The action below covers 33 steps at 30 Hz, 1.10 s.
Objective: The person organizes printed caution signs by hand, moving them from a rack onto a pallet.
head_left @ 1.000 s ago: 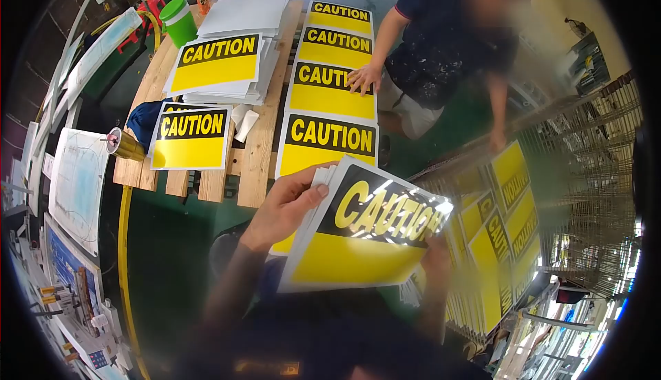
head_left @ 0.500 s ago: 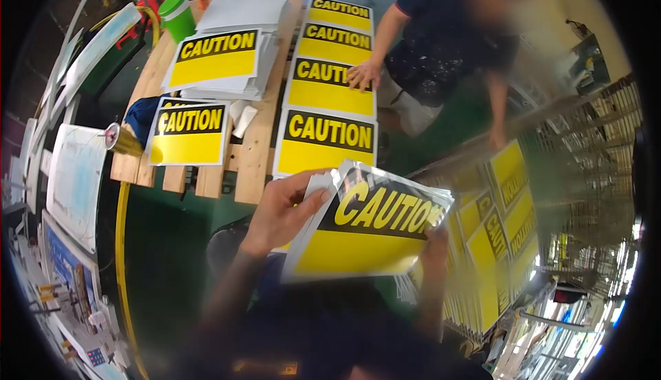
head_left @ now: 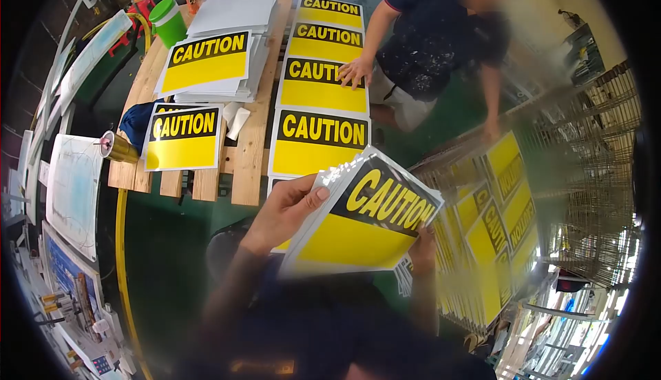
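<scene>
Held in front of my body is a thin stack of yellow and black caution signs (head_left: 354,243), tilted, with the layered sheet edges showing at its upper left. My left hand (head_left: 288,213) is closed on the stack's left edge, thumb on top. At the lower right corner, my right hand (head_left: 423,248) grips the same stack; its fingers are partly hidden behind the sheets. Just beyond the stack, a row of caution signs (head_left: 320,137) lies end to end on the pallet table. A co-worker's hand (head_left: 356,72) rests spread on one of them.
Left of the row, the wooden pallet (head_left: 245,173) carries a pile of white sheets (head_left: 234,13) topped by a caution sign (head_left: 206,63), a green tumbler (head_left: 168,23) and a can (head_left: 117,147). To my right stands a wire rack (head_left: 585,152) with several signs (head_left: 513,194) on it.
The held stack has turned, its upper edge now sloping more steeply down to the right, with the sheets' edges fanned at upper left. The co-worker's hand stays on the row.
</scene>
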### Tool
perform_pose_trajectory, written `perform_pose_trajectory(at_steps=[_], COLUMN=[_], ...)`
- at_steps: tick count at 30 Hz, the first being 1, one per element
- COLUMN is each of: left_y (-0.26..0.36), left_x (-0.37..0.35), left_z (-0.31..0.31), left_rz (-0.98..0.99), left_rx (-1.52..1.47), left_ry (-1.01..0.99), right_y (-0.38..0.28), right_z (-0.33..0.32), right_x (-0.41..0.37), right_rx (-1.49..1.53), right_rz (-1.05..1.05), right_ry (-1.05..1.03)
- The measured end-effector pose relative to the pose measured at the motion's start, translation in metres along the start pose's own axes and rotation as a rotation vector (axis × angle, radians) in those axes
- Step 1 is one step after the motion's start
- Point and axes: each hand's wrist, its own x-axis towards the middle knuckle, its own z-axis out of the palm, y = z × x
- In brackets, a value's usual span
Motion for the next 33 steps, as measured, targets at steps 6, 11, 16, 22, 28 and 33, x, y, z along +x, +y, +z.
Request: perform_pose_trajectory(at_steps=[6,11,16,22,28,33], left_y=[-0.035,-0.086,-0.113,-0.173,-0.235,-0.252], left_x=[0.018,0.038,0.04,0.025,0.011,0.015], left_z=[-0.016,-0.037,-0.06,-0.12,-0.14,-0.13], left_rz=[-0.08,-0.149,-0.226,-0.177,-0.248,-0.253], left_rx=[-0.114,-0.38,-0.483,-0.181,0.156,0.506], left_ry=[0.167,0.286,0.473,0.661,0.729,0.821], right_y=[-0.001,-0.002,-0.022,-0.056,-0.112,-0.115], right_z=[0.014,-0.005,-0.03,-0.122,-0.125,-0.124], right_x=[-0.011,-0.009,-0.008,-0.011,-0.013,0.0], right_rx=[-0.039,-0.346,-0.399,-0.301,-0.209,-0.004], right_rz=[-0.002,-0.094,-0.066,-0.217,-0.301,-0.32], right_ry=[0.054,0.124,0.237,0.242,0.385,0.296])
